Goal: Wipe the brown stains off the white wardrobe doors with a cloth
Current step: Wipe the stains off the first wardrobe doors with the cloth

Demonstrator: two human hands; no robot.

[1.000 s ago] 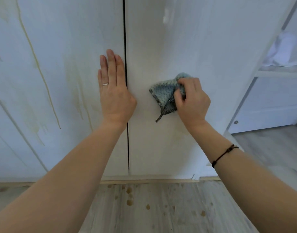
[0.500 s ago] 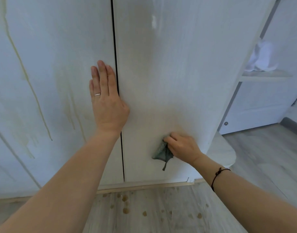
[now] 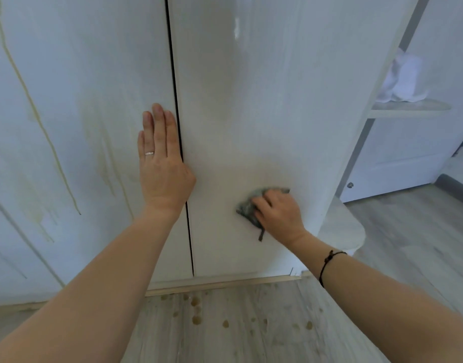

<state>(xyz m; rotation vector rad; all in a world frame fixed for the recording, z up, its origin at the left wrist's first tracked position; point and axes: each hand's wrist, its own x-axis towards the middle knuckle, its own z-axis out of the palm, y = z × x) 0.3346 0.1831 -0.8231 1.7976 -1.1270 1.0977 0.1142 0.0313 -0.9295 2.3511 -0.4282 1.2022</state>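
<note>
Grey-blue cloth point(image 3: 247, 207), bunched, pressed flat on the right door point(image 3: 251, 100), sticking out left of the right grip point(image 3: 278, 213) that holds it; a loose strip hangs below. Left door point(image 3: 94, 74): long brown streaks point(image 3: 53, 150) running down, left of the flat left grip point(image 3: 163, 169).

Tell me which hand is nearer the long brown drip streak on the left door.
Left. The left hand rests flat on the left door, right of the streak; the right hand holds the cloth against the right door, farther away.
</note>
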